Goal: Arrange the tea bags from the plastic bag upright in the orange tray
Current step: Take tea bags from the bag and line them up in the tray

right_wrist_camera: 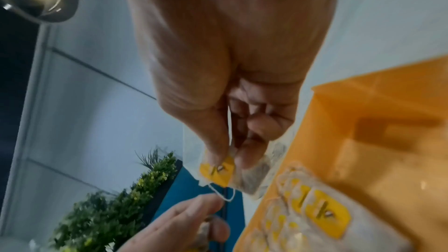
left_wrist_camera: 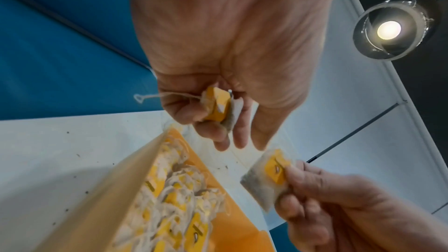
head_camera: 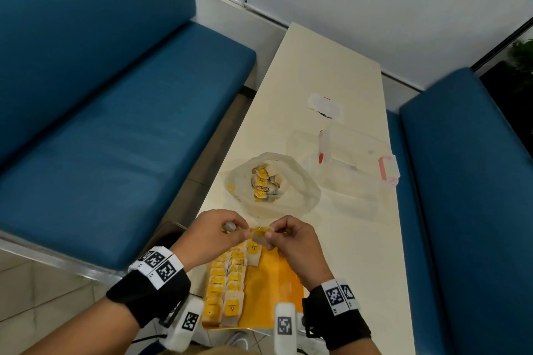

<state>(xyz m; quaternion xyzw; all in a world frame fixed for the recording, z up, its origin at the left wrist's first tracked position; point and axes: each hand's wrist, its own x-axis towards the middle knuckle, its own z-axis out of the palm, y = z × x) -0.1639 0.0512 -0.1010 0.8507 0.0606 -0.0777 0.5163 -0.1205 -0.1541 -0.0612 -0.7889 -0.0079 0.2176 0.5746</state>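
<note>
Two hands meet just above the far end of the orange tray [head_camera: 277, 277], each pinching its own tea bag. The left hand [head_camera: 215, 235] has its fingers curled round a tea bag [left_wrist_camera: 219, 107] with a yellow tag, the string trailing loose out past the knuckles. The right hand [head_camera: 291, 242] nips a second tea bag [left_wrist_camera: 267, 178] between thumb and forefinger at its yellow tag, and the pouch hangs below the fingertips; a loop of string dangles from it towards the left hand.

In the orange tray, which lies at the near end of the desk [head_camera: 354, 239], two rows of tea bags [head_camera: 226, 282] fill the left side, packed close and overlapping one behind another with their yellow tags showing. The tray's right half is bare orange.

Beyond the tray, further up the desk, the plastic bag [head_camera: 294, 181] sits open with a heap of loose tea bags [head_camera: 265, 181] inside. To the right of that bag is a clear plastic box [head_camera: 354, 164] with red clasps, and beyond it a small white wrapper [head_camera: 324, 102]. Blue bench seats [head_camera: 115, 130] flank the desk on both sides.
</note>
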